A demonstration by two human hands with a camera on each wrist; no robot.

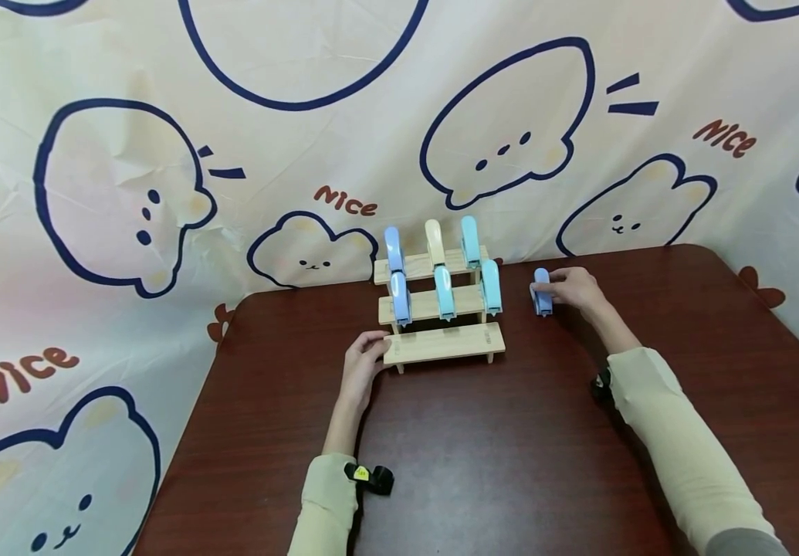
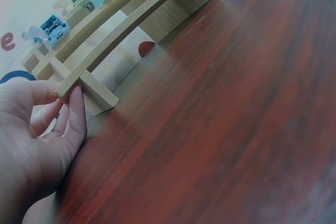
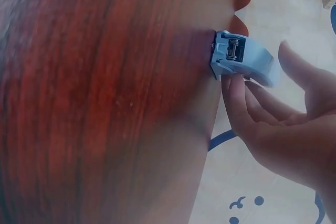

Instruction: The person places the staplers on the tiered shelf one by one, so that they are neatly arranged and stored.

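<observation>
My left hand [image 1: 364,363] pinches the left end of the lowest tier of a three-step wooden rack [image 1: 444,345]; the left wrist view shows thumb and fingers at that board's corner. Small staplers stand on the two upper tiers: a blue stapler [image 1: 393,249], a cream stapler [image 1: 435,242] and a teal stapler [image 1: 470,241] on top, with another blue one [image 1: 400,298] and two teal ones below. Right of the rack, my right hand [image 1: 573,289] holds a blue-violet stapler [image 1: 543,293] upright at the tabletop. In the right wrist view its spring [image 3: 234,50] shows, with fingers against its side.
The dark brown wooden table [image 1: 482,448] has its back edge just behind the rack. A pale cloth printed with cartoon bears [image 1: 510,123] hangs behind and at the sides. Each sleeve carries a black wrist camera [image 1: 378,480].
</observation>
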